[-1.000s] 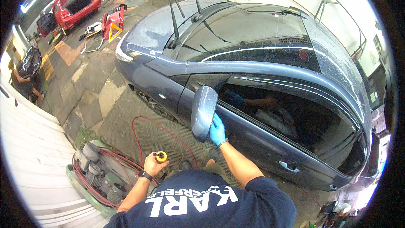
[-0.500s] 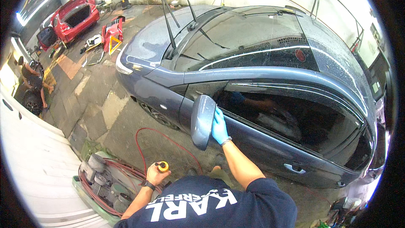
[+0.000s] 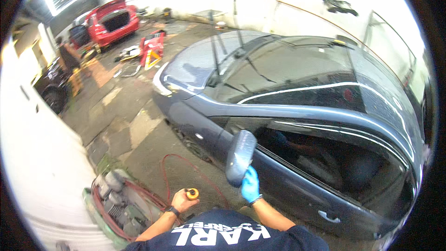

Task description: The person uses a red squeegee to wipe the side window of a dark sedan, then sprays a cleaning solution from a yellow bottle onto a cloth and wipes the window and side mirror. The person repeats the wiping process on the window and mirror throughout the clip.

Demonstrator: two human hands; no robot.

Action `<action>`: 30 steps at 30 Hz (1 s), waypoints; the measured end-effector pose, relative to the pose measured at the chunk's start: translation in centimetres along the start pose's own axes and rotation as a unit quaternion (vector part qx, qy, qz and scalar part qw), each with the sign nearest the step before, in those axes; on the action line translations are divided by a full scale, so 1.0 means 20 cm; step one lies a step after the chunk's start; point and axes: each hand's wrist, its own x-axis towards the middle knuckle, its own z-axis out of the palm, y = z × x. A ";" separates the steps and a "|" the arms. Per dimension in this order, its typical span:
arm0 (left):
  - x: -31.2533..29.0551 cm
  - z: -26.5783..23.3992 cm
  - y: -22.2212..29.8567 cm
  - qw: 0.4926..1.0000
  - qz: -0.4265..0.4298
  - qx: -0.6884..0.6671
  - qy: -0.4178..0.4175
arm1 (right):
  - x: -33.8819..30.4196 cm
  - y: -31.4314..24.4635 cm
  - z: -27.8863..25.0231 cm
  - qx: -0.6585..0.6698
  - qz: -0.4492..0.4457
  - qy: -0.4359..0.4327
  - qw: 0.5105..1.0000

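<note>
My left hand point(image 3: 181, 200) is closed around a small yellow-and-black cylinder point(image 3: 192, 194) with a round end, held over the floor; its exact kind does not show. In a blue glove, my right hand point(image 3: 251, 186) is raised to the lower inner edge of the blue side mirror point(image 3: 241, 154). Its fingers are blurred and partly hidden by the mirror, so their grip is unclear. The mirror sticks out from the door of a dark blue car point(image 3: 288, 181), whose body and windscreen are speckled with drops.
A red hose point(image 3: 204, 176) curls over the floor between me and the car. At lower left stands a green bin point(image 3: 100, 214) with hose and grey parts. A red car point(image 3: 111, 23) with its boot open, loose red panels and a warning triangle point(image 3: 152, 59) are at far left.
My view has tilted, so the car appears lower and further right. My right hand has slid down along the mirror's edge. The left hand still holds the yellow-and-black cylinder.
</note>
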 end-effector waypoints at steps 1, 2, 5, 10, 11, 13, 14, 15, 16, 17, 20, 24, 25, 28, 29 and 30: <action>0.00 -0.01 0.04 1.000 -0.009 0.020 -0.005 | 0.08 -0.06 0.04 -0.043 -0.038 0.015 0.998; 0.00 -0.04 0.10 0.999 -0.019 0.031 -0.013 | 0.16 -0.13 0.08 0.051 -0.007 0.016 0.999; 0.00 -0.01 0.08 1.000 0.011 0.016 0.000 | 0.41 -0.11 -0.03 0.108 -0.023 0.035 0.993; -0.07 0.01 0.02 0.999 0.010 -0.038 0.011 | 0.49 -0.01 -0.09 -0.150 -0.105 0.042 0.982; -0.09 0.02 -0.02 1.000 -0.005 -0.023 0.012 | 0.46 -0.02 -0.06 -0.088 -0.077 0.028 0.993; -0.11 0.03 0.01 1.000 -0.019 -0.015 0.020 | 0.41 0.03 -0.10 -0.181 -0.090 0.050 0.978; -0.11 0.03 0.02 0.999 -0.022 -0.010 0.023 | 0.37 0.08 -0.17 -0.173 -0.074 0.057 0.980; -0.12 0.04 0.02 0.999 -0.026 -0.011 0.023 | 0.33 0.10 -0.17 -0.163 -0.053 0.061 0.983; -0.13 0.04 0.01 0.999 -0.030 -0.012 0.023 | 0.29 0.12 -0.17 -0.153 -0.032 0.065 0.986; -0.15 0.05 0.00 0.999 -0.033 -0.012 0.022 | 0.26 0.14 -0.16 -0.246 -0.046 0.056 0.967; -0.15 0.03 0.03 0.999 -0.037 -0.004 0.018 | 0.16 0.19 -0.21 -0.117 0.020 0.086 0.989; -0.16 0.03 0.01 0.999 -0.039 -0.015 0.025 | -0.01 0.12 -0.10 -0.360 -0.037 0.061 0.930; -0.16 0.00 0.05 0.999 -0.030 -0.018 0.029 | -0.06 0.06 -0.07 -0.395 -0.033 0.060 0.916; -0.15 0.01 0.03 1.000 -0.014 0.000 0.023 | -0.17 0.11 -0.11 -0.406 -0.080 0.034 0.910; -0.16 0.01 0.04 0.999 -0.039 -0.009 0.024 | -0.22 0.11 -0.15 -0.380 0.011 0.025 0.925; -0.16 -0.02 0.09 0.998 -0.061 -0.014 0.025 | -0.26 0.13 -0.14 -0.435 -0.088 0.026 0.896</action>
